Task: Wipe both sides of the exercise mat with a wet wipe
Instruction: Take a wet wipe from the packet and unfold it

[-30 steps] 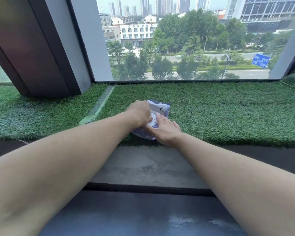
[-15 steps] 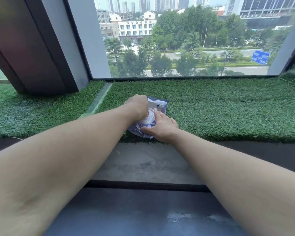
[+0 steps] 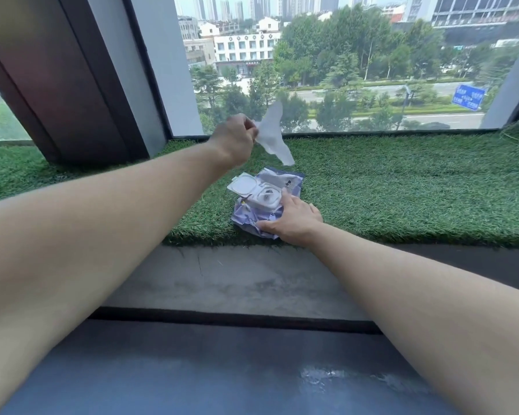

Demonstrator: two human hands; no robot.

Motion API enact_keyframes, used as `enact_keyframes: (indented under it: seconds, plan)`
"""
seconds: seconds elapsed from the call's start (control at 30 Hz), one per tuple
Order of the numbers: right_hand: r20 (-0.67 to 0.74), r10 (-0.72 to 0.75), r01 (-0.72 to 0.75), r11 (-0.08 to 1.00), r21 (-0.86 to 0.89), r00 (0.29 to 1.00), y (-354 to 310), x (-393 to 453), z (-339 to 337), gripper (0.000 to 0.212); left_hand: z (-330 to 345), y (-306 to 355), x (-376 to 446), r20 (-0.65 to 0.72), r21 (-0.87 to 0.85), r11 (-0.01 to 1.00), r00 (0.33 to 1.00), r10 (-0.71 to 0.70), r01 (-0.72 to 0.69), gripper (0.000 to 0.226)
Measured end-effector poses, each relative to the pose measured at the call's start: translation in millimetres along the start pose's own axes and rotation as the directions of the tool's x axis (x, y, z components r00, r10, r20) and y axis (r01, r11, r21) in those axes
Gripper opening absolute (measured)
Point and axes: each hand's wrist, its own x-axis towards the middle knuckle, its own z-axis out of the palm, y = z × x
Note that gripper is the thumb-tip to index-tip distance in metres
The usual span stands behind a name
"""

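The left hand (image 3: 235, 139) is raised at about 12 o'clock from the pack (image 3: 267, 199), fingers pinched on one corner of a white wet wipe (image 3: 271, 136). The wipe hangs free in the air, clear of the pack's opening. The right hand (image 3: 291, 223) lies on the pack's near end at 5 o'clock, thumb and fingers spread and pressing it down onto the green turf (image 3: 402, 190). The pack's white flip lid (image 3: 242, 184) stands open, tilted toward 10 o'clock.

Step in hand, as judged: fetching a wipe, the preparatory stage before any wiping.

A dark blue surface (image 3: 192, 369) fills the bottom of the view at 6 o'clock, below the grey ledge (image 3: 237, 280). It is probably the exercise mat, though its edges are out of frame and this cannot be confirmed. A pale streak shows on it at 5 o'clock.

The next move probably calls for the right hand to close the lid or let go of the pack, and for the left hand to bring the wipe down toward 6 o'clock, spread it flat under the palm, and begin strokes on the upper face. The underside needs the mat turned over.
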Motion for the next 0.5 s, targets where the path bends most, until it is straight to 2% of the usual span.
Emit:
enact_keyframes:
  seconds: [0.1, 0.17, 0.2, 0.27, 0.3, 0.33, 0.37, 0.4, 0.43, 0.5]
  plan:
    - [-0.019, 0.009, -0.007, 0.994, 0.106, 1.0, 2, 2, -1, 0.112, -22, 8, -30, 0.039, -0.129, 0.99, 0.997, 0.067, -0.062, 0.011]
    - [-0.061, 0.014, 0.007, 0.942, 0.337, 0.998, 5, -8, -6, 0.103, -33, 8, -60, 0.039, -0.269, 0.961, 0.996, 0.077, -0.063, 0.016]
    - [-0.137, 0.009, 0.055, 0.889, 0.455, 0.991, 6, -19, -12, 0.091, -38, 8, -76, 0.043, -0.35, 0.936, 0.997, 0.061, -0.042, 0.018]
    - [-0.356, 0.025, 0.208, 0.772, 0.601, 0.934, 4, -49, -24, 0.055, -46, 7, -109, 0.068, -0.474, 0.88, 0.997, 0.036, 0.001, 0.018]
    - [-0.412, 0.03, 0.291, 0.659, 0.693, 0.911, -1, -67, -31, 0.049, -48, 5, -126, 0.078, -0.504, 0.864, 0.997, 0.027, 0.016, 0.015]
    - [-0.391, 0.03, 0.327, 0.491, 0.807, 0.92, -11, -86, -37, 0.056, -50, 2, -141, 0.081, -0.518, 0.855, 0.997, 0.017, 0.028, 0.011]
    - [-0.312, -0.005, 0.297, 0.318, 0.901, 0.95, -22, -107, -44, 0.068, -52, -1, -157, 0.078, -0.527, 0.849, 0.997, 0.006, 0.036, 0.008]
    - [-0.231, -0.078, 0.242, 0.194, 0.951, 0.97, -32, -126, -49, 0.076, -55, -2, -173, 0.074, -0.547, 0.836, 0.997, 0.001, 0.04, 0.005]
    - [-0.164, -0.151, 0.185, 0.137, 0.973, 0.975, -43, -146, -54, 0.076, -58, -2, -189, 0.073, -0.572, 0.819, 0.997, -0.003, 0.044, 0.006]
    - [-0.108, -0.224, 0.145, 0.159, 0.976, 0.969, -60, -182, -57, 0.05, -65, 1, -222, 0.077, -0.637, 0.769, 0.997, 0.006, 0.045, 0.014]
